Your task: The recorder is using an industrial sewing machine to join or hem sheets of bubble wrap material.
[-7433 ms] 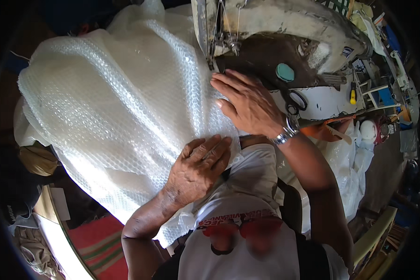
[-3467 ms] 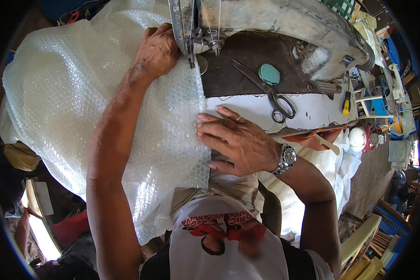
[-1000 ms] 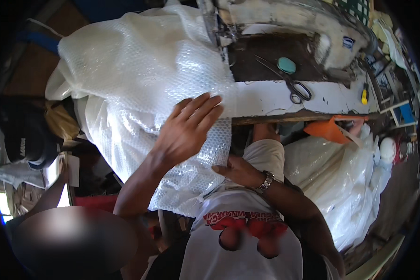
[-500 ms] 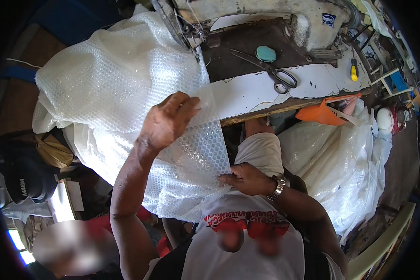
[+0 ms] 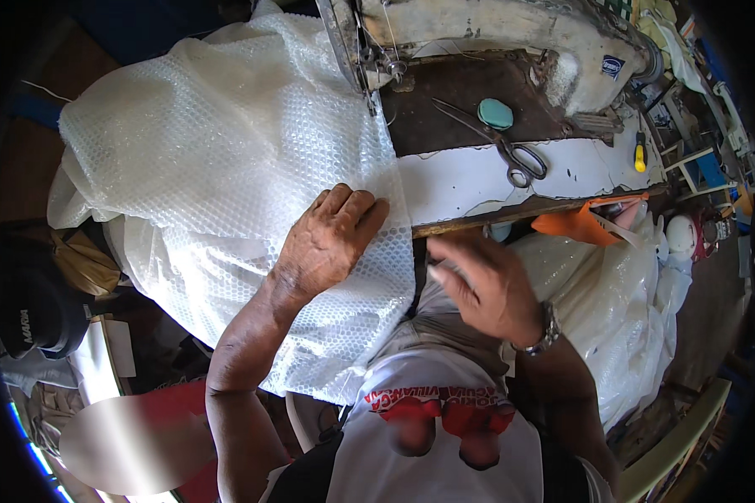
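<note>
A large sheet of bubble wrap (image 5: 226, 142) drapes over the left of the sewing table, its right edge running down from the sewing machine (image 5: 495, 38). My left hand (image 5: 327, 243) lies on the sheet near this edge, fingers curled and closed on the plastic. Just right of the edge, above my lap, my right hand (image 5: 495, 293) is raised off the sheet, slightly blurred. Its thumb and forefinger are apart, with nothing visible between them. The machine's needle end (image 5: 373, 92) stands at the upper part of the sheet's edge.
Black-handled scissors (image 5: 512, 159) and a teal oval piece (image 5: 495, 114) lie on the table, with a yellow-handled tool (image 5: 640, 152) farther right. An orange bag (image 5: 583, 222) hangs at the front edge, above more clear plastic (image 5: 621, 327). A person (image 5: 143, 436) is at lower left.
My right hand has let go of the sheet's lower edge and moved up and right. My left hand has shifted slightly down and right; the turned-over edge strip now lies flatter.
</note>
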The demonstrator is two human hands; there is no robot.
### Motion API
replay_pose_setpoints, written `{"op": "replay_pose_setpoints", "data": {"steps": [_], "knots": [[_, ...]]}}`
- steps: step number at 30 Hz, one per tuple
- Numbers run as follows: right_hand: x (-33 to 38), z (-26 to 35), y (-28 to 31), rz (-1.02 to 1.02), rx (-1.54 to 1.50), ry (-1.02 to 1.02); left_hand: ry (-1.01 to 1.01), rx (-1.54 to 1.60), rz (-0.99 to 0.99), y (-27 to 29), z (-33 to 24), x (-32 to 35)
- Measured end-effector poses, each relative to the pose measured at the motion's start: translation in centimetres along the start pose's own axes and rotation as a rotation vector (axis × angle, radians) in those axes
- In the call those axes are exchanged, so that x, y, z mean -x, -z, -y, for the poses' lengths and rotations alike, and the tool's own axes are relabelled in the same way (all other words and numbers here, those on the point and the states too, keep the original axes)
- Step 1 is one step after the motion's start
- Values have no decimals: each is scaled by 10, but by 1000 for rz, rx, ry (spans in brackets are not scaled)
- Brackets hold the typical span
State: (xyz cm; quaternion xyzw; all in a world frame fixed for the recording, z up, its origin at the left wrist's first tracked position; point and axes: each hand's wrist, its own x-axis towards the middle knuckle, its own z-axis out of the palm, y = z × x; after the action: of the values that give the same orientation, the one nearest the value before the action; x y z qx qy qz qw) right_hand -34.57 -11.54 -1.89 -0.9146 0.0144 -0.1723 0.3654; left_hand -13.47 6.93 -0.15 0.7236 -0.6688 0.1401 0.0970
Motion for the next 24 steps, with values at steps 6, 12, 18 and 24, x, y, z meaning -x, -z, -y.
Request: {"op": "replay_pose_setpoints", "data": {"steps": [6, 12, 18, 24], "knots": [[-51, 6, -9, 95, 449, 202, 57, 76, 5, 1, -3, 10], [-40, 0, -25, 164, 523, 115, 114, 184, -27, -11, -10, 24], [-76, 3, 2, 187, 323, 136, 135, 119, -146, -20, -19, 27], [-99, -11, -14, 141, 500, 186, 178, 164, -136, -25, -19, 31]]}}
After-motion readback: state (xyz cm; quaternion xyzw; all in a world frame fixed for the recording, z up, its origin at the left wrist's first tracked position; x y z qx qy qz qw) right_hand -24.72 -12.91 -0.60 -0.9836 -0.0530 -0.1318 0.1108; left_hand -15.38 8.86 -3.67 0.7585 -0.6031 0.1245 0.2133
